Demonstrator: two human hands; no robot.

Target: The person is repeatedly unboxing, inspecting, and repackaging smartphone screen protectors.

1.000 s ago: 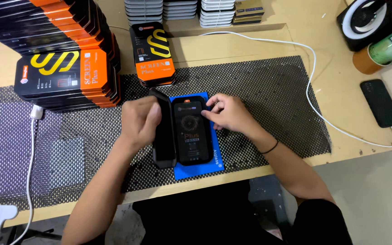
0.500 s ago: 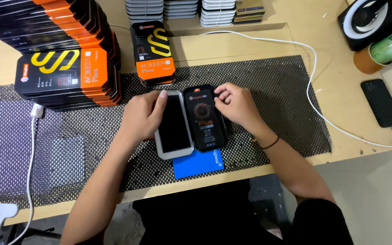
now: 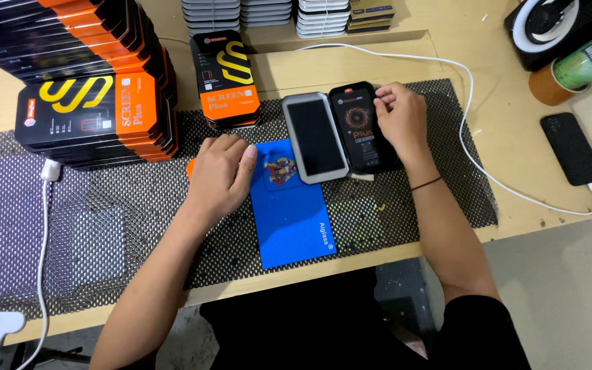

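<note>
The black screen pack [image 3: 363,127] lies lengthwise away from the person, touching the silver-framed phone [image 3: 315,137] on its left. The right hand [image 3: 400,118] is on it, fingers [image 3: 382,101] pinching its top right edge. The left hand [image 3: 219,175], fingers loosely together, rests flat beside the blue mat [image 3: 294,219]. Stacked orange-black boxes [image 3: 97,103] crowd the bench's [image 3: 378,65] left.

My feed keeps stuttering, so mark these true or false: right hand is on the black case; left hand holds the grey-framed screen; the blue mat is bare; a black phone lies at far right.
1. The right hand touches the black case. True.
2. The left hand holds the grey-framed screen. False: it rests on the blue mat.
3. The blue mat is bare. False: the screen overlaps its top edge.
4. A black phone lies at far right. True.
</note>
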